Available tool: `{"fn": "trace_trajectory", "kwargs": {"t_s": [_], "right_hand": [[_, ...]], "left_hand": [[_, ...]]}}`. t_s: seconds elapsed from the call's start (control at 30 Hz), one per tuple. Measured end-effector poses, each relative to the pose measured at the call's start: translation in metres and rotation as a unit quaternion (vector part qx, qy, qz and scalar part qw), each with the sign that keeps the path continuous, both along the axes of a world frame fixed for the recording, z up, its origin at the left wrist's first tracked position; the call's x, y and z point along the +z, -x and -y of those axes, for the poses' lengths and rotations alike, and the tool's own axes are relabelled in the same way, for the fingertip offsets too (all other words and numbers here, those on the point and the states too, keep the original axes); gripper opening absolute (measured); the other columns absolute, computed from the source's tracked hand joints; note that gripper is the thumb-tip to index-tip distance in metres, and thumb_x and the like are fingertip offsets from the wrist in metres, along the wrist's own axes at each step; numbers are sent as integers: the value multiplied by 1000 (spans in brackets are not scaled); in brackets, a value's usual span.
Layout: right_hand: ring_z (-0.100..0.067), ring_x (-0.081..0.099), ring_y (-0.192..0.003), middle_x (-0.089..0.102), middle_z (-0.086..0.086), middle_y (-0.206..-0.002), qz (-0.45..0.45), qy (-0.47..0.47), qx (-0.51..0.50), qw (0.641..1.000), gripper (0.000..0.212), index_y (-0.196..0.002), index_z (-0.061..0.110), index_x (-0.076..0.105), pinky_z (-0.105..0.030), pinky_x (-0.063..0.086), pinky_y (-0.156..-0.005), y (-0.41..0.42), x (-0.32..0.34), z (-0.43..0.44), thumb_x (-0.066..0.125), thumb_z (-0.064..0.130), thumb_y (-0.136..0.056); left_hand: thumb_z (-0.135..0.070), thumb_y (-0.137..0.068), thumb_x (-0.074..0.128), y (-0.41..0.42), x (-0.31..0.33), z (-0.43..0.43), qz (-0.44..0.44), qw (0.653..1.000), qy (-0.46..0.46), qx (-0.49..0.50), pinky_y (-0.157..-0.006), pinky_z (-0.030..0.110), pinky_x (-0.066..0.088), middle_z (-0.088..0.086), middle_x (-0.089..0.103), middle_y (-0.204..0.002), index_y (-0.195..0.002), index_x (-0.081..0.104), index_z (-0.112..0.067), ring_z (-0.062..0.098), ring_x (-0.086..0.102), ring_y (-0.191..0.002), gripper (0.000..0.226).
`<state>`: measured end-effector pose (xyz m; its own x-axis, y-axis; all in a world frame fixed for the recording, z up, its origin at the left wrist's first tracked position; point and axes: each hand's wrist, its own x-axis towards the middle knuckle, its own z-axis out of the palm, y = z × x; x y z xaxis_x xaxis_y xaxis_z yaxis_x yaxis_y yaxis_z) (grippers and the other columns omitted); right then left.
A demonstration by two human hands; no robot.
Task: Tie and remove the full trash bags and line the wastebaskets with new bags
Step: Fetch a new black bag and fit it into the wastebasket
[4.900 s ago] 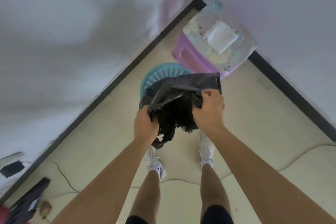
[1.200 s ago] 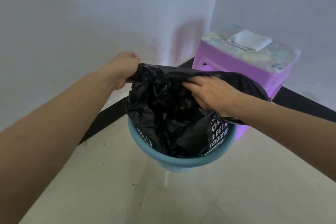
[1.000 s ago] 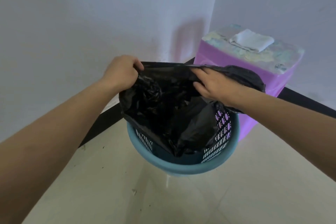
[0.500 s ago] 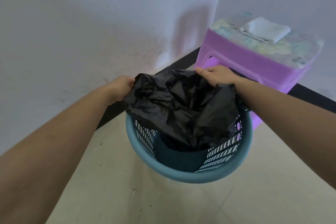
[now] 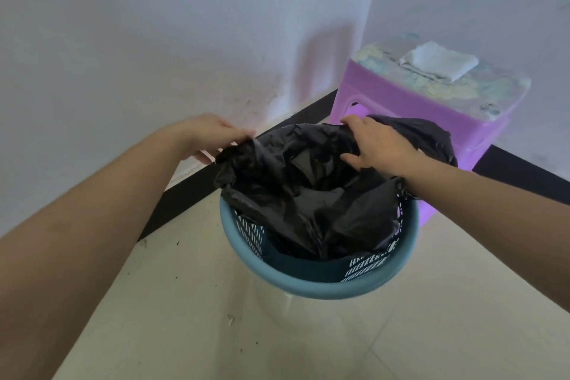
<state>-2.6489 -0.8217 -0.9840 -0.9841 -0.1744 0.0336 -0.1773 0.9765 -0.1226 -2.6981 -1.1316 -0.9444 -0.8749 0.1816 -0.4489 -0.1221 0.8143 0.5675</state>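
Spread wider than half a second ago, the black bag (image 5: 302,194) gapes between both hands: the left hand (image 5: 212,137) pinches its left edge, and the right hand (image 5: 379,145) curls over its far rim. The bag's body sags inside the blue wastebasket (image 5: 308,285), which stands just before a purple stool (image 5: 385,102) bearing a folded white cloth (image 5: 438,62).

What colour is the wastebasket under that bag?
The wastebasket is teal-blue, with slotted sides; the head view shows it.
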Motion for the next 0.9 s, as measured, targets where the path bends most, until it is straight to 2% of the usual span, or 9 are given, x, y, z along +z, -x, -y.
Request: {"fn": "trace_trajectory", "kwargs": {"t_s": [0.13,0.27,0.33,0.47,0.53,0.6,0.73,0.8,0.9], "right_hand": [[-37,62,-99,61,-17,-112,12,-92,-53,994,51,-135,8,41,-40,45,-71,-7,-1,-3,60,35,-96],[-38,60,-106,61,-22,-113,53,-3,-110,992,52,-140,6,36,-37,39,-71,-11,-8,-12,56,31,-99],[-38,60,-106,61,-22,-112,39,38,-145,988,45,-135,6,41,-37,39,-70,-11,-8,-16,57,26,-98],[-38,59,-110,61,-21,-119,13,137,-235,962,45,-135,6,42,-36,35,-70,-7,-10,-16,58,17,-95],[-39,57,-111,56,-23,-126,30,177,-263,948,45,-134,5,42,-36,36,-71,-6,-11,-10,57,18,-93],[-42,51,-118,44,-25,-136,64,157,-250,953,51,-133,2,42,-42,41,-77,-9,-6,-2,58,29,-93],[-42,36,-133,35,-19,-145,0,-62,-125,990,68,-137,8,44,-53,33,-109,-28,23,15,59,55,-90],[-35,51,-118,54,-16,-126,-71,-80,-59,993,60,-119,10,60,-48,43,-96,-40,40,29,43,62,-95],[-24,66,-75,66,-5,-75,24,25,-37,999,85,-75,11,66,-35,50,-68,-61,62,56,16,78,-92]], "left_hand": [[-39,-85,73,-11,2,-26,-1,996,55,-71,-81,43,60,4,64,-112,-115,63,-21,26,65,-101,37],[-17,-89,63,-14,-2,-39,-64,998,-19,-19,-98,43,51,10,59,-125,-131,51,-19,29,60,-109,44],[-11,-91,56,-17,-3,-38,-108,993,-54,15,-95,38,49,9,58,-123,-129,52,-16,29,58,-110,39],[-6,-93,50,-25,-1,-30,-272,957,77,67,-87,37,47,11,58,-126,-120,63,-17,32,58,-111,32],[-19,-98,45,-29,-1,-28,-267,956,59,106,-90,41,51,14,63,-119,-111,64,-12,33,61,-105,24],[-50,-98,41,-34,1,-30,-218,967,16,132,-83,45,57,15,70,-97,-90,63,-10,34,67,-88,46],[-90,-71,44,-40,-1,-39,-211,968,109,81,-64,38,54,10,71,-79,-81,65,-10,26,67,-66,83],[-96,-64,38,-39,-5,-43,-221,962,136,84,-62,34,51,8,71,-81,-78,62,-14,27,66,-71,87],[-90,-75,28,-33,-7,-53,-269,946,108,145,-81,42,49,11,65,-111,-110,59,-16,35,62,-102,88]]}}
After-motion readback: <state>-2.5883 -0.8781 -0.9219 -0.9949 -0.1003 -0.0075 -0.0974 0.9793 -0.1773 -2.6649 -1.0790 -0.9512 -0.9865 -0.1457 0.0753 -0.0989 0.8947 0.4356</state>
